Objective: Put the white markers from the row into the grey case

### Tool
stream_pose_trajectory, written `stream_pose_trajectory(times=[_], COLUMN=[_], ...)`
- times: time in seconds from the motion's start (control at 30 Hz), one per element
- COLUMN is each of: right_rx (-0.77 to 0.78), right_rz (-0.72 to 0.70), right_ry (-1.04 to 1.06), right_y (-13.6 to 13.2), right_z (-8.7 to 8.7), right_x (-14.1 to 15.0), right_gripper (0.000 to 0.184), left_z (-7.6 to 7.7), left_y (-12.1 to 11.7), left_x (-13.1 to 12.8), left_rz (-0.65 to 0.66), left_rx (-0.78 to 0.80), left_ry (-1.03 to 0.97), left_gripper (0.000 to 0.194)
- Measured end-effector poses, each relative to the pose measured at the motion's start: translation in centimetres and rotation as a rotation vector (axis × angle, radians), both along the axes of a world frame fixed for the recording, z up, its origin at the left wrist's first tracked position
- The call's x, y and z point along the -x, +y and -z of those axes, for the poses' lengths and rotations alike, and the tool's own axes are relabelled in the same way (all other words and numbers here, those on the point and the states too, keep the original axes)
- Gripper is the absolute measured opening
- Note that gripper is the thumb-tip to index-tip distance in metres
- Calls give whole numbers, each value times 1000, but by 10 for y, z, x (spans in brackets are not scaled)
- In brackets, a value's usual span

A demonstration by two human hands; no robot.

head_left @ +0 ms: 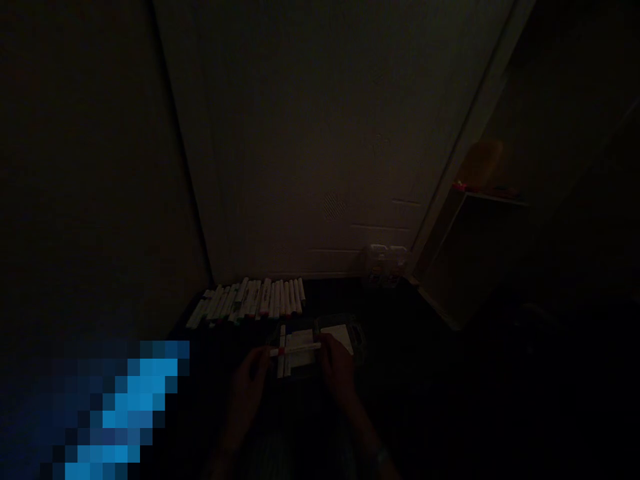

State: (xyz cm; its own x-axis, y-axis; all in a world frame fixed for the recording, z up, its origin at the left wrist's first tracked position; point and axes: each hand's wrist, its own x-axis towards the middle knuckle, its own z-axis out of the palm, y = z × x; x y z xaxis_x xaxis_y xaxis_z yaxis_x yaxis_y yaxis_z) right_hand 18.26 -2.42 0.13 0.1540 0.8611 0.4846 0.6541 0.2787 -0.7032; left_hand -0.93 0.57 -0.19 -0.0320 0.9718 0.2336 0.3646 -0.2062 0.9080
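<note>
A white marker with a red band (300, 348) lies crosswise between my two hands. At its left end, the fingers of my left hand (251, 373) are closed on it. My right hand (336, 363) pinches the other end. Beneath the marker lies an opened clear case (359, 337) with pale sheets or inserts in it. Two white markers (281, 367) lie side by side in the case's left part. Beyond my hands, a row of several white markers (255, 298) rests on the dark surface. The light is very dim, so fine details are lost.
Clear plastic containers (387, 263) stand at the back right against a pale panel (320, 167). To the right, an orange object (483, 163) sits on a box or shelf (480, 213). A blurred-out blue patch (135, 400) covers the lower left.
</note>
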Motion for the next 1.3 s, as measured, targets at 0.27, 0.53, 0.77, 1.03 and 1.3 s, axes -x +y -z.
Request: stream_pose_trajectory(times=[0.27, 0.53, 0.77, 1.03, 1.3], right_rx=[49, 52, 55, 45, 30], right_rz=[3, 63, 66, 51, 58], right_ry=[33, 69, 37, 48, 95], right_y=[-4, -5, -4, -4, -2], right_z=[-7, -9, -8, -10, -7], right_x=[-2, 1, 0, 0, -2], right_gripper=[28, 31, 30, 30, 31], left_z=[-5, -2, -5, -5, -2], left_y=[-6, -6, -7, -6, -3], left_x=[-5, -4, -6, -5, -7], left_rz=[2, 36, 47, 40, 36], left_rx=[-9, -3, -4, 5, -14], left_ry=[-3, -22, 2, 26, 1], left_gripper=[35, 33, 33, 34, 37])
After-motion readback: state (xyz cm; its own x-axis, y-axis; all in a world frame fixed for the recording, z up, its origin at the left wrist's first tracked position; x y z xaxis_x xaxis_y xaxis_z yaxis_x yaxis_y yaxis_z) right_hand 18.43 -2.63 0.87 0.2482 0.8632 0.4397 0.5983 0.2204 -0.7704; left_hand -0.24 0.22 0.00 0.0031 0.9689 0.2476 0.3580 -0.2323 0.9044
